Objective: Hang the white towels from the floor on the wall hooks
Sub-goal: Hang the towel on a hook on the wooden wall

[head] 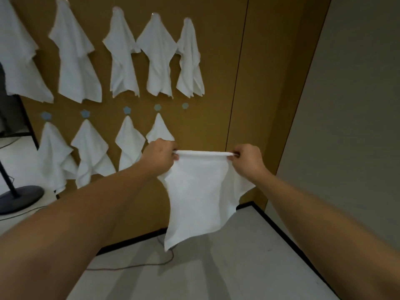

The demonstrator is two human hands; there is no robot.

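A white towel (198, 191) hangs stretched between my hands in front of the brown wall. My left hand (159, 155) pinches its top left corner and my right hand (245, 158) pinches its top right corner, so the top edge is taut and level. Above and between my hands, a blue star-shaped hook (185, 105) in the lower row carries nothing. Several white towels hang on the other hooks, among them one (159, 131) right behind my left hand and an upper-row one (190, 61) above the bare hook.
The brown wall panel (216, 72) ends at a grey side wall (346, 105) on the right. A dark fan stand with a round base (19, 194) is at the left. A thin cable (134, 266) lies on the grey floor below the towel.
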